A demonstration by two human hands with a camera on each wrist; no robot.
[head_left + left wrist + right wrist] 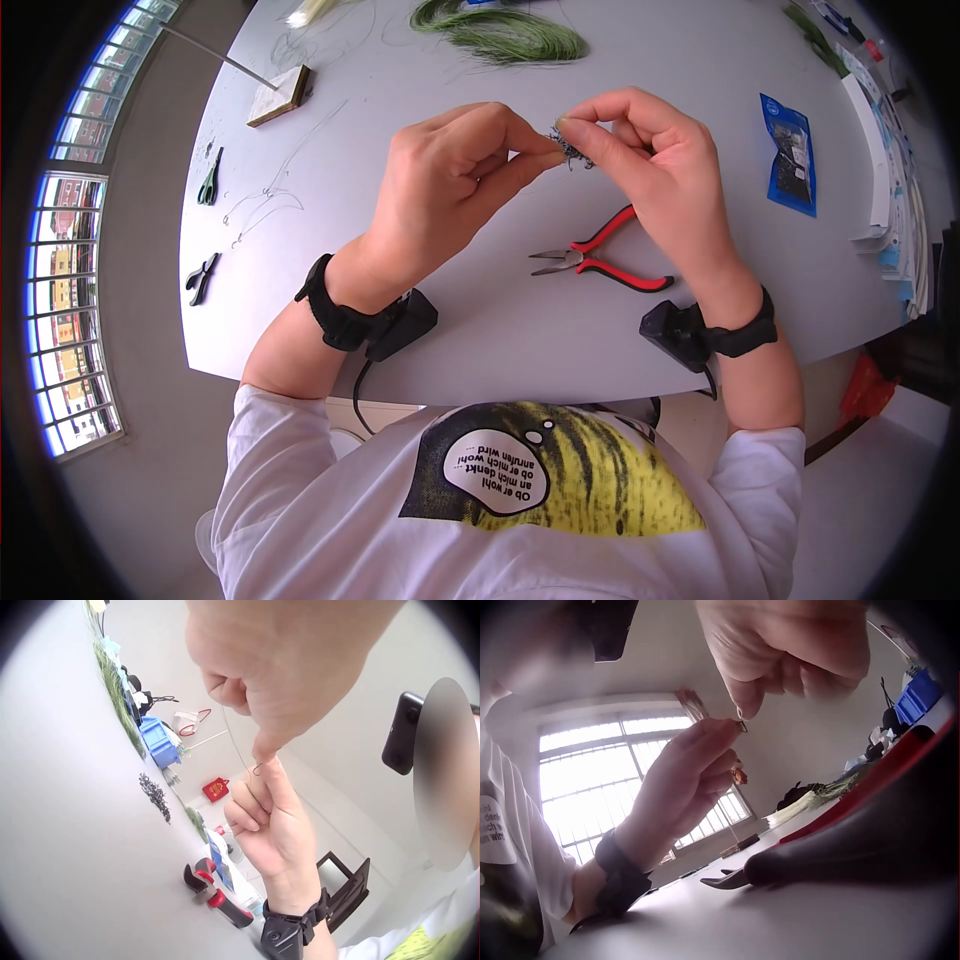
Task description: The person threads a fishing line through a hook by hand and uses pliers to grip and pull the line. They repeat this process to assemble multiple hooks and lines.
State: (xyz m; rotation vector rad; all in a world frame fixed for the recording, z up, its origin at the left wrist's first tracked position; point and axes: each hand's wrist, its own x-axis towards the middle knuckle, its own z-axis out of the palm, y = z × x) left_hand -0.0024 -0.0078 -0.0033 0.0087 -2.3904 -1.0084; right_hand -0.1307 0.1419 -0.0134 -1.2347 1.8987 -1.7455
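Above the table, my left hand [450, 165] and right hand [660, 165] meet fingertip to fingertip. Both pinch a small hook-shaped wire [258, 769], thin and curved; the fingertips hide part of it. A fine strand runs up from it in the left wrist view. A pile of tiny dark pieces [155, 798] lies on the table, overlapped by the fingertips in the head view. Pliers with red and black handles [588, 262] rest below the right hand, jaws pointing left.
A green strand bundle [510, 38] lies at the back, a blue packet [790, 155] at the right. Green snips [210, 178], black snips [203, 279] and thin loose wires [265, 200] are on the left. Near them a rod rises from a wooden block [278, 97].
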